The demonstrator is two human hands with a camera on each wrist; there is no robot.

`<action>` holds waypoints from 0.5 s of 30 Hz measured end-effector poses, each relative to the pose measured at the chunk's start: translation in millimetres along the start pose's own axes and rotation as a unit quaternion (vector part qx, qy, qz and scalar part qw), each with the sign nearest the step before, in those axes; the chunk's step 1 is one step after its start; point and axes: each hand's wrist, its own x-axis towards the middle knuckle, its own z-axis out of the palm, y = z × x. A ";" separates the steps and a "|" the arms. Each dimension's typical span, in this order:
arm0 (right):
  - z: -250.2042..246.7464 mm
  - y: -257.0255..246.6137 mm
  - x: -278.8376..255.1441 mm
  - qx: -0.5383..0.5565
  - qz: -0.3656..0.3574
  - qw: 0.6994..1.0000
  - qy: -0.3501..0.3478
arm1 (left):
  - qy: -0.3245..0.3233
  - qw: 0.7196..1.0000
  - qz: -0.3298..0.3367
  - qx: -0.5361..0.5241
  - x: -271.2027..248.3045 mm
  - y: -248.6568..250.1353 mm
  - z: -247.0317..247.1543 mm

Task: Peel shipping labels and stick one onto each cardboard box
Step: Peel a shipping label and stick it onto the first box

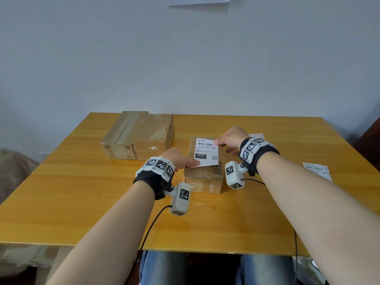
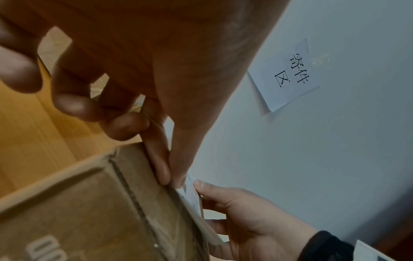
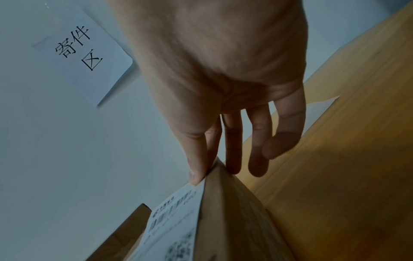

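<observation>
A small cardboard box (image 1: 203,177) stands in the middle of the wooden table (image 1: 82,202). A white shipping label (image 1: 207,152) printed "070-070-A80" is held just over the box's top. My left hand (image 1: 181,159) pinches the label's near left corner between thumb and forefinger (image 2: 163,169). My right hand (image 1: 230,140) pinches its far right corner (image 3: 198,174); the other right fingers hang straight beside the box (image 3: 234,220). The label's edge (image 2: 192,199) shows thin in the left wrist view, above the box (image 2: 89,211).
Two larger taped cardboard boxes (image 1: 137,134) stand side by side at the table's back left. Another label sheet (image 1: 317,170) lies at the right edge, and a white sheet (image 1: 257,135) peeks out behind my right hand. A paper sign (image 2: 290,74) hangs on the wall.
</observation>
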 end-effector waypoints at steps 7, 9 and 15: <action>2.1 2.2 -1.9 0.020 0.005 1.000 0.010 | -0.006 1.000 0.009 0.003 -0.5 1.2 0.8; 2.5 3.2 -2.5 0.026 0.007 1.000 0.011 | -0.004 1.000 0.008 0.004 0.1 0.9 1.0; 2.7 2.6 -6.2 0.022 -0.001 1.000 0.010 | 0.006 1.000 0.004 0.018 3.0 1.8 2.7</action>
